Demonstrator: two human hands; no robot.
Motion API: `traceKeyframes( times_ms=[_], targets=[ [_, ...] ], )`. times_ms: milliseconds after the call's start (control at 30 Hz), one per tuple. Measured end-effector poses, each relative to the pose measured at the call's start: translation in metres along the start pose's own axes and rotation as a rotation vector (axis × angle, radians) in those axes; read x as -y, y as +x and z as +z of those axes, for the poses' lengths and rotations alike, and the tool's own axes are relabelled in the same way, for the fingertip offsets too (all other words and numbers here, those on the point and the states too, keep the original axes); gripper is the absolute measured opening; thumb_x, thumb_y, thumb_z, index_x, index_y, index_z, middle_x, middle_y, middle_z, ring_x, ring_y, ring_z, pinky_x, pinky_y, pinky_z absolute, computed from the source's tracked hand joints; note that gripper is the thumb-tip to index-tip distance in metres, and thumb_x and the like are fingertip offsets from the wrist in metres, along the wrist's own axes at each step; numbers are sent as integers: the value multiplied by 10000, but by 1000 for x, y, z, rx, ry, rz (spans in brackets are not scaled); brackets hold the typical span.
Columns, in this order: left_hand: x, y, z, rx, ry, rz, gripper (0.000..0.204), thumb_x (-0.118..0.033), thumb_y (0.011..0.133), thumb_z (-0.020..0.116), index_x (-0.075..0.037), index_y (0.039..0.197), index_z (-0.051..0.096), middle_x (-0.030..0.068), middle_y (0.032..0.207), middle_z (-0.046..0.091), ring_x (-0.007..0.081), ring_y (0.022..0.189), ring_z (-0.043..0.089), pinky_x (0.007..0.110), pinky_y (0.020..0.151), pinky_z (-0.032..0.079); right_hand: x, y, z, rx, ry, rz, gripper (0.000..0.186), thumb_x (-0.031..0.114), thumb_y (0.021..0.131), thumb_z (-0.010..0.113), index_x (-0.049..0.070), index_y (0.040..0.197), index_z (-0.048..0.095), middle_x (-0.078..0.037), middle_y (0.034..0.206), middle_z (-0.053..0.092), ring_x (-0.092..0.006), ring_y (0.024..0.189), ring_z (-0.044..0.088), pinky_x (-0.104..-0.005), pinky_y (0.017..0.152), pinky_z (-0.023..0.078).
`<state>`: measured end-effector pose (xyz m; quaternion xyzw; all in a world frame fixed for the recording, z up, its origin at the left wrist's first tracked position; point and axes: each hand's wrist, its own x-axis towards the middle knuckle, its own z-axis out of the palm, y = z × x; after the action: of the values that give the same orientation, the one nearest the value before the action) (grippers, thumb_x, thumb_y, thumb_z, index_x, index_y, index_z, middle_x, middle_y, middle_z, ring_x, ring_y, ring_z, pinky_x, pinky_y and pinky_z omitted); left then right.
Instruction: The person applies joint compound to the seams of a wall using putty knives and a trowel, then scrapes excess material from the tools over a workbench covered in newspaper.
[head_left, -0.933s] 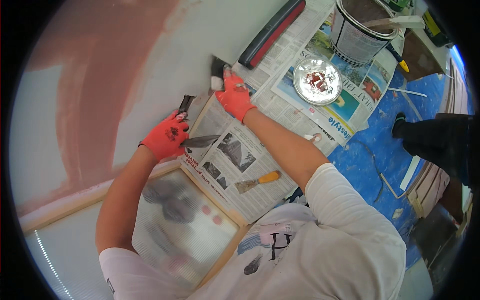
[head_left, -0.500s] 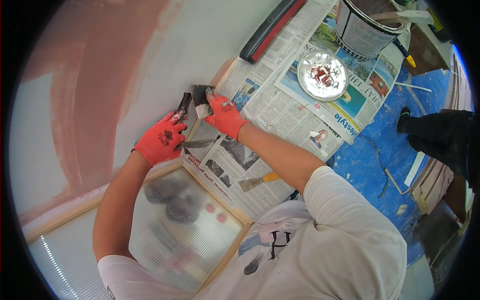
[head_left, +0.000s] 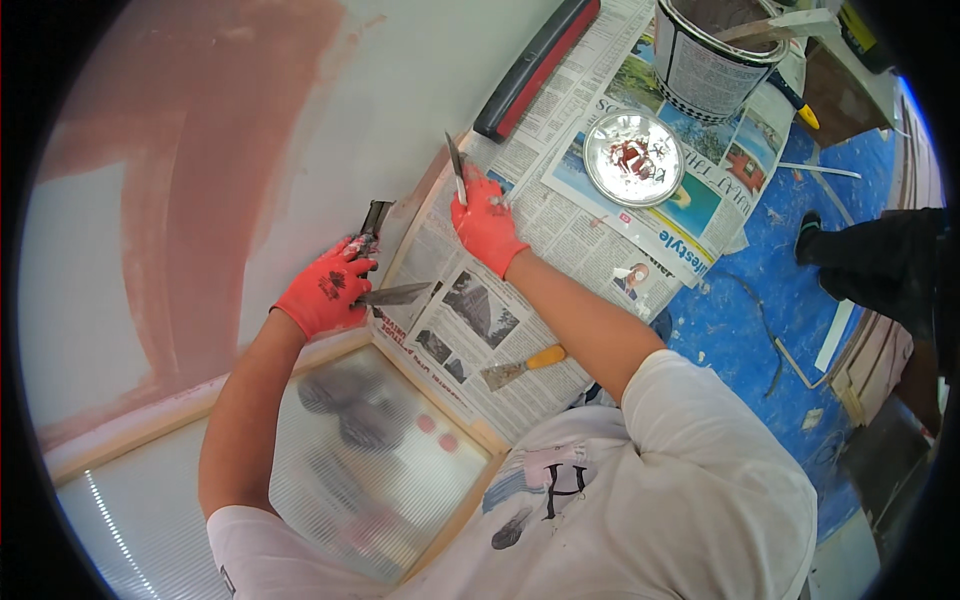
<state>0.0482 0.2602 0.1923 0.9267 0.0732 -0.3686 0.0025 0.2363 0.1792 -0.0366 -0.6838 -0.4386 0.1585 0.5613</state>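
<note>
My left hand, in a red glove marked with pale smears, is closed around tools beside a white panel with reddish-brown patches. One dark-ended tool sticks out above the fingers. A pointed metal blade juts to the right below them; their handles are hidden in the glove. Farther right, my right hand, also red-gloved, grips a putty knife over newspaper, its thin blade seen nearly edge-on and pointing up. The two hands are apart.
Newspaper covers the work surface. On it lie a yellow-handled scraper, a paint-smeared can lid and a black-and-red tool. An opened paint can stands at the back. Another person's leg is at right, above blue floor covering.
My right hand has moved right and slightly away from my left, over the newspaper. Its putty knife has turned from broad face to edge-on. My left hand has barely shifted.
</note>
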Motion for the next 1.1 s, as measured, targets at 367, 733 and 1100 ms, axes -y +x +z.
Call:
traceKeyframes(
  times_ms=[367,733,1100],
  targets=[
    [-1,-5,9,-45,-43,-16,266,-274,741,727,-60,899,725,115,1305,584,366,1380,394,471,1212,262,4,49,5,87,-18,122,669,228,880,637,59,1475,383,-209,1451,455,-422,1256,478,-509,1081,379],
    [-8,-3,-3,-2,-35,-43,314,-319,767,725,-74,964,731,98,1347,564,352,1399,374,452,1223,240,13,-20,47,256,53,-72,581,357,927,629,42,1397,496,-260,1316,558,-421,1218,525,-464,1031,433],
    [-17,4,-5,-16,-35,-100,305,-300,770,723,-70,968,739,109,1333,577,359,1386,387,470,1206,257,46,-24,-31,553,370,228,534,263,884,628,50,1361,513,-211,1215,606,-382,1057,622,-438,894,500]
  ],
)
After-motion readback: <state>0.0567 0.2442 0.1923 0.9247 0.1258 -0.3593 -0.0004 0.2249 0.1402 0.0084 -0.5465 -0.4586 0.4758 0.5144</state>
